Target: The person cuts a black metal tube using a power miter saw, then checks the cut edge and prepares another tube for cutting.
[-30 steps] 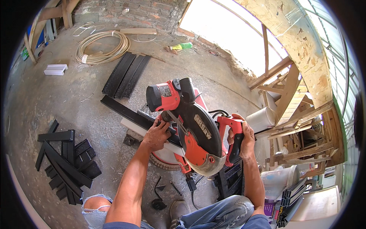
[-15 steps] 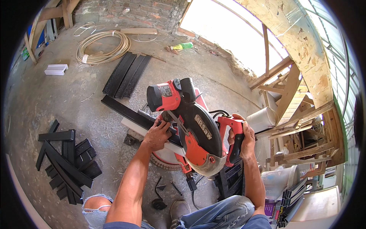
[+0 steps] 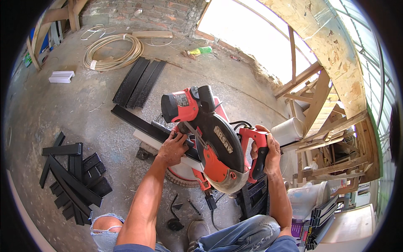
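A red and black miter saw (image 3: pixel 218 138) stands on the floor before my knees, its blade guard covering most of the blade. My right hand (image 3: pixel 272 153) is wrapped round the saw's red and black handle (image 3: pixel 260 159). My left hand (image 3: pixel 173 149) grips a long black profile (image 3: pixel 138 124) lying across the saw, beside the guard; its fingertips curl over the far edge and are partly hidden. A white strip (image 3: pixel 147 139) lies along the near side of the black profile. The profile's right part disappears behind the saw head.
Black offcuts (image 3: pixel 77 176) are heaped at the left. Wider black panels (image 3: pixel 138 83) and a coiled hose (image 3: pixel 93 52) lie beyond the saw. A tape measure (image 3: pixel 175 224) rests near my shoe. Buckets (image 3: pixel 308 199) and a timber stack (image 3: pixel 336 143) stand at the right.
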`<action>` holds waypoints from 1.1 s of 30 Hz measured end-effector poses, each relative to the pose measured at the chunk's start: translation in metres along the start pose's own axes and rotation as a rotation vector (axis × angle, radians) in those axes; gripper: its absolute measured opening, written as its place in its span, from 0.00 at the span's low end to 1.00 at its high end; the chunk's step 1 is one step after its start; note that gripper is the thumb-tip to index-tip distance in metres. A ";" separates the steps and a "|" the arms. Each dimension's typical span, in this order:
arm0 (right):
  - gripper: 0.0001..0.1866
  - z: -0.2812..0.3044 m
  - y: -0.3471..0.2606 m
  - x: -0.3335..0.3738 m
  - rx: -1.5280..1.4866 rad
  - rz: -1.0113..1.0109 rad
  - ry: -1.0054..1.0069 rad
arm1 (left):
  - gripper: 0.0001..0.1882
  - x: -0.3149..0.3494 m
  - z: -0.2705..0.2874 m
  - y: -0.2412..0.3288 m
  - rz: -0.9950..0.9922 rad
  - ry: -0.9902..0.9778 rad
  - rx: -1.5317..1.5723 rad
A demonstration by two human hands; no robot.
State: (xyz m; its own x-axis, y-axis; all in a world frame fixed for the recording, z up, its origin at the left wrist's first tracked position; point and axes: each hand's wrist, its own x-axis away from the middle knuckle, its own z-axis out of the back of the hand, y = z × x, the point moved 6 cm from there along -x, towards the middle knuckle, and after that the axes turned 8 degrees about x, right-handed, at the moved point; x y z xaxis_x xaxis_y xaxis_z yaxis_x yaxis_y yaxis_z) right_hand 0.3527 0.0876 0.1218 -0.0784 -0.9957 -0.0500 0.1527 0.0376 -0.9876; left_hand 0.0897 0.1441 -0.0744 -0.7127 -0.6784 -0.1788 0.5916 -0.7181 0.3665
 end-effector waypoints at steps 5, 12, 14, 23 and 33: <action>0.31 0.001 0.001 0.000 -0.008 0.003 0.002 | 0.17 0.000 0.000 0.001 -0.008 0.026 0.000; 0.31 0.001 -0.003 0.001 0.004 0.001 0.000 | 0.17 -0.002 0.002 0.002 -0.017 0.041 0.017; 0.31 0.001 -0.001 0.001 0.004 0.002 -0.001 | 0.16 -0.001 0.003 0.001 -0.020 0.053 0.013; 0.31 0.000 0.000 0.001 -0.004 -0.002 0.001 | 0.15 -0.001 0.003 0.002 -0.008 0.036 0.020; 0.31 0.000 -0.002 0.000 -0.002 -0.004 0.001 | 0.18 0.000 -0.001 0.000 -0.008 0.019 0.012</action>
State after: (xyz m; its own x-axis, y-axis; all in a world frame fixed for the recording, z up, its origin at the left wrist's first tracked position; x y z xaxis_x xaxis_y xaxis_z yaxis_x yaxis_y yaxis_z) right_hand 0.3526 0.0878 0.1238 -0.0797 -0.9958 -0.0460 0.1503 0.0336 -0.9881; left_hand 0.0901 0.1440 -0.0749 -0.7098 -0.6758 -0.1987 0.5814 -0.7214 0.3763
